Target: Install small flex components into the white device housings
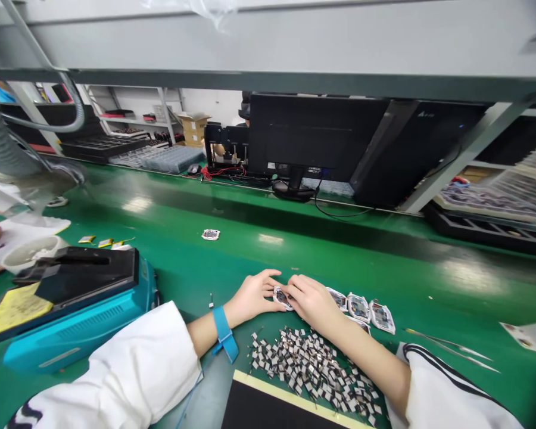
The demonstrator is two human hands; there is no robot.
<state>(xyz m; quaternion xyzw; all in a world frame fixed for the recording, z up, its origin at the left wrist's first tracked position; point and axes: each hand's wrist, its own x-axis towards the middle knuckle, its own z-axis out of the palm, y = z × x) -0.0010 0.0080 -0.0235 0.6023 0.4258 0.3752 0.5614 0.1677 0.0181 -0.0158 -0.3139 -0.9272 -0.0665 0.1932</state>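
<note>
One small white-rimmed device [283,299] sits between a person's two bare hands, near the middle of a green table [174,202]. The left hand [254,294] grips its left edge between thumb and fingers. The right hand [311,299] curls over its right side with bent fingertips touching it; whether they pinch some small part cannot be told. A blue strap [224,331] circles the left wrist.

Just right of the right hand lies a cluster of similar white-rimmed units [358,307], some partly hidden by the forearm. Another single unit [211,235] lies farther off, left of centre. On the near side of the hands spreads a heap of tiny silvery parts with dark ends [301,360], beside a black panel with a pale yellow border [268,408]. Metal tweezers [456,346] rest at the right.

On the left stands a teal machine with a black top [84,325], a yellow pad [15,311] at its near left. At the far side, a black monitor [312,134] stands on the table.
</note>
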